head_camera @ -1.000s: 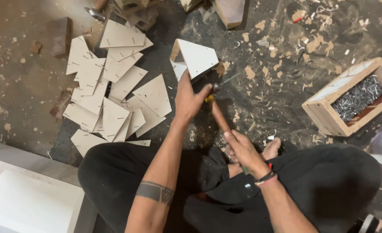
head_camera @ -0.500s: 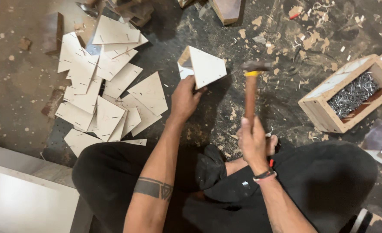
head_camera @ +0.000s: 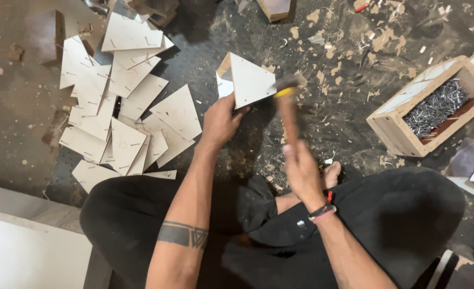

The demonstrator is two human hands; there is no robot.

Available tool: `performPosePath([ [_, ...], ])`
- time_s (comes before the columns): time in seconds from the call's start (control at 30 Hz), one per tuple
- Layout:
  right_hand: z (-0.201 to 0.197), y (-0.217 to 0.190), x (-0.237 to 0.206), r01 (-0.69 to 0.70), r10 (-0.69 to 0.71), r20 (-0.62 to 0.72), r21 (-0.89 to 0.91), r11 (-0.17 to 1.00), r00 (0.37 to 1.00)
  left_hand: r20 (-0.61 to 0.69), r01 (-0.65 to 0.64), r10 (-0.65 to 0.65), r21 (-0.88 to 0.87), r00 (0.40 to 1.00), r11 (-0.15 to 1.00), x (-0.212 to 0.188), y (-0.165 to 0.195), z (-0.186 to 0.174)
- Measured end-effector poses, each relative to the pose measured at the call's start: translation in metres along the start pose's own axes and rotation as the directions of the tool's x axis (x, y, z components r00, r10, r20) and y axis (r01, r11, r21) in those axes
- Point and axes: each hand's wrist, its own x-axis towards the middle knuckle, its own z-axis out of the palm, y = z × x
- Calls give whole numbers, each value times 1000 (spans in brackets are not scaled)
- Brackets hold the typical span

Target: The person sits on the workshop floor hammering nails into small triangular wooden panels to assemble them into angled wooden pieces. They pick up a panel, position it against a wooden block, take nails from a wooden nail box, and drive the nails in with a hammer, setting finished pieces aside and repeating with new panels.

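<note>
Right hand fist-wrapped round wooden-handled hammer, blurred. Left hand fingers pinching lower edge of pale triangular plywood box on dark sawdust-strewn floor. Hammer head at box's right corner. Pile of pale triangular plywood panels left; wooden nail box right.

The person is sitting cross-legged, both bare forearms reaching forward from the lap. The left hand is stretching farthest out, its fingers curling in a grip, the wrist straight, a dark band tattooed around the forearm. The right hand is closing in a fist, blurred by motion, the wrist wearing a dark bracelet. A bare foot is showing just beside that hand.
</note>
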Motion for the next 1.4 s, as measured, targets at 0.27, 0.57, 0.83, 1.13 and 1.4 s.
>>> performPosePath([
  [0.27,-33,-45,1,-132,144,9,467,875,990,-10,7,-6,13,1000,1000,-2,-3,1],
  [0.57,-12,-61,6,-517,540,173,618,592,824,1,5,-5,-9,1000,1000,-1,-9,2],
  [0.83,-28,-50,-15,228,-73,-255,655,720,964,-14,56,-57,-51,998,997,-5,-10,-1],
  [1.13,-17,-35,2,-339,311,135,360,869,941,-50,24,-27,-69,998,997,-3,-17,-2],
  [1.4,-13,-56,-8,-339,814,264,937,-89,517,-58,51,-55,-64,997,997,-4,-24,3],
])
